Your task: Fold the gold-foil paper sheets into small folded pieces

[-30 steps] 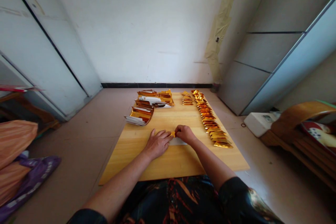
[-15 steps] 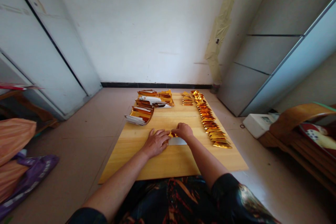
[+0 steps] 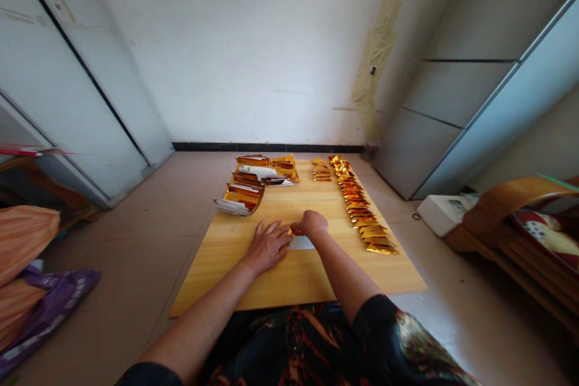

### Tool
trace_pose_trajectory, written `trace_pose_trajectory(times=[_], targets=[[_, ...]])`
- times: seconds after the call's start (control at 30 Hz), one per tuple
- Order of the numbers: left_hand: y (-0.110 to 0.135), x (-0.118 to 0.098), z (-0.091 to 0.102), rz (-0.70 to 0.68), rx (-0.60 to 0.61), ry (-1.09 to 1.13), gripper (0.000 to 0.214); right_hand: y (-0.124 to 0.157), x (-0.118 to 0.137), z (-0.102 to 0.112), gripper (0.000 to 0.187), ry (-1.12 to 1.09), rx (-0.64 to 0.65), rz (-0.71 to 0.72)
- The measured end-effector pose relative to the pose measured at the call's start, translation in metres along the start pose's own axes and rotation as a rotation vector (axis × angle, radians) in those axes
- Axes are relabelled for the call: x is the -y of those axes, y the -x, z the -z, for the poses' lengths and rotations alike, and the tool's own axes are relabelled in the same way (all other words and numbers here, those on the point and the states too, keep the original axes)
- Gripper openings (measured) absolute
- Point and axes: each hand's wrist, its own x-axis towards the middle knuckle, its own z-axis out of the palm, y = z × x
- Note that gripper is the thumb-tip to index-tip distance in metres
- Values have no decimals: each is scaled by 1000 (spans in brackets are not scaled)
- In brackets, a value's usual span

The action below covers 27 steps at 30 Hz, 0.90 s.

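My left hand [image 3: 266,244] lies flat on the wooden board [image 3: 289,280], fingers stretched out, pressing down on a sheet of gold foil paper [image 3: 302,243] whose white back shows. My right hand [image 3: 310,223] is closed in a pinch on the gold edge of that same sheet, right beside my left fingertips. A long row of folded gold pieces [image 3: 362,211] runs along the board's right side. Curled stacks of unfolded gold foil sheets [image 3: 244,196] sit at the board's far left.
A short second row of folded gold pieces [image 3: 322,171] lies at the far middle. Bags [image 3: 31,277] rest on the floor at left. A white box [image 3: 446,211] and a wooden chair [image 3: 520,217] stand at right. Wall and cabinets close off the back.
My right hand has slid left along the sheet toward my left hand, covering more of the gold edge. My left hand has stayed pressed on the paper.
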Motion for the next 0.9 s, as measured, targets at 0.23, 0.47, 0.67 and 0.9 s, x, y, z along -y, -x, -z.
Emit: trace_pose_trajectory(times=[0.23,0.47,0.67,0.9], targets=[[1,0,0,-3,-13,-6,30,-9,-8,-3,34,-13,18,21],[1,0,-1,4,-22,-3,30,-9,-23,0,21,-79,-20,54],[0,0,0,11,11,10,30,-12,-39,5,16,-101,-4,24],[-1,0,3,17,10,14,31,-18,-63,3,16,-164,-57,-2]])
